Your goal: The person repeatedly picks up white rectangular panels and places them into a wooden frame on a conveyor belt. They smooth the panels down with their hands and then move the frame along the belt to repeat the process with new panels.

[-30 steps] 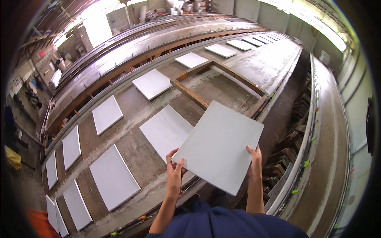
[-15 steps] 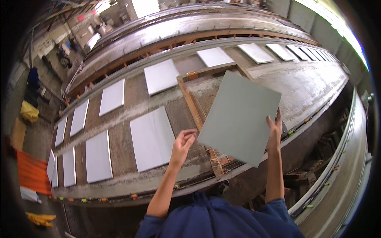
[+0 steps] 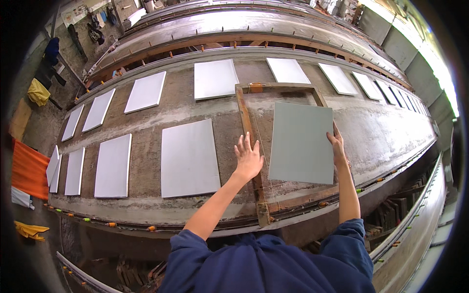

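My right hand (image 3: 337,146) grips the right edge of a flat grey-green sheet (image 3: 301,144), thumb on its upper face and fingers behind. The sheet lies over the opening of a wooden frame (image 3: 304,201) on the long table; whether it touches the table I cannot tell. My left hand (image 3: 248,157) is open, fingers spread, at the frame's left bar, apart from the sheet. A thin string runs along the inside of that bar. Just left of my left hand lies a large white sheet (image 3: 190,158).
More white sheets, such as this one (image 3: 216,79), lie in two rows along the worn table (image 3: 146,210). Coloured clips line its front edge. Beyond run other long tables (image 3: 220,23). Orange cloth (image 3: 30,166) hangs at the left, and another long table (image 3: 420,234) stands at the right.
The grey-green sheet has turned from a slant to nearly square with the wooden frame. My left hand has gone from curled fingers by the sheet's corner to spread fingers at the frame's bar.
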`<state>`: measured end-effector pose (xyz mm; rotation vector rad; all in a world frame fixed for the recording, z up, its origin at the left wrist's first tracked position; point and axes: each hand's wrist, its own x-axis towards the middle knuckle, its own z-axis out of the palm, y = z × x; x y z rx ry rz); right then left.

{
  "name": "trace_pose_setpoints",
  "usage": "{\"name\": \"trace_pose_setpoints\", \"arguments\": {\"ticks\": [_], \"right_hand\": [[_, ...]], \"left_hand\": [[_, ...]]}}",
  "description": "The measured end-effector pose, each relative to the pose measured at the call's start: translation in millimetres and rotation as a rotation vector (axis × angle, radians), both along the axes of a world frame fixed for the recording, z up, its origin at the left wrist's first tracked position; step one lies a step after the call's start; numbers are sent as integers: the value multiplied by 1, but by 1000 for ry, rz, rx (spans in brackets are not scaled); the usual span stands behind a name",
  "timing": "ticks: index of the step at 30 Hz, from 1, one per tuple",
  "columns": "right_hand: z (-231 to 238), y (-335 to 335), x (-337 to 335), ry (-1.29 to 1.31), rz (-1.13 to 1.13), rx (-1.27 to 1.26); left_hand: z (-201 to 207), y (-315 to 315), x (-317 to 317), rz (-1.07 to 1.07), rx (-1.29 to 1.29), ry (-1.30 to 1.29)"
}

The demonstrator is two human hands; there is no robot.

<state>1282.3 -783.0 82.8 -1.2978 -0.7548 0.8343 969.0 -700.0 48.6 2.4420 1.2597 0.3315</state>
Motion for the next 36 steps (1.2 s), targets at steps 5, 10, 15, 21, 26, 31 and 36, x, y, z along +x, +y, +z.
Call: {"name": "trace_pose_setpoints", "arguments": {"ticks": [5,10,15,21,26,31,36], "right_hand": [[-7,18,5,-71,57,-99],[-23,33,11,-89,152,-143],[-43,47,11,20,211,-144],[-63,61,14,71,242,-196],[-69,59,16,67,261,-167],[-78,58,21,34,235,-160],[-76,53,16,-27,215,-166]], "left_hand": [[-11,3,15,83,104,56],[-10,-5,25,205,169,-38],[-10,-5,24,243,264,-55],[-9,-4,25,262,270,-81],[-8,-4,28,268,258,-87],[-3,-7,31,297,178,-89],[-3,-7,32,282,203,-87]]}}
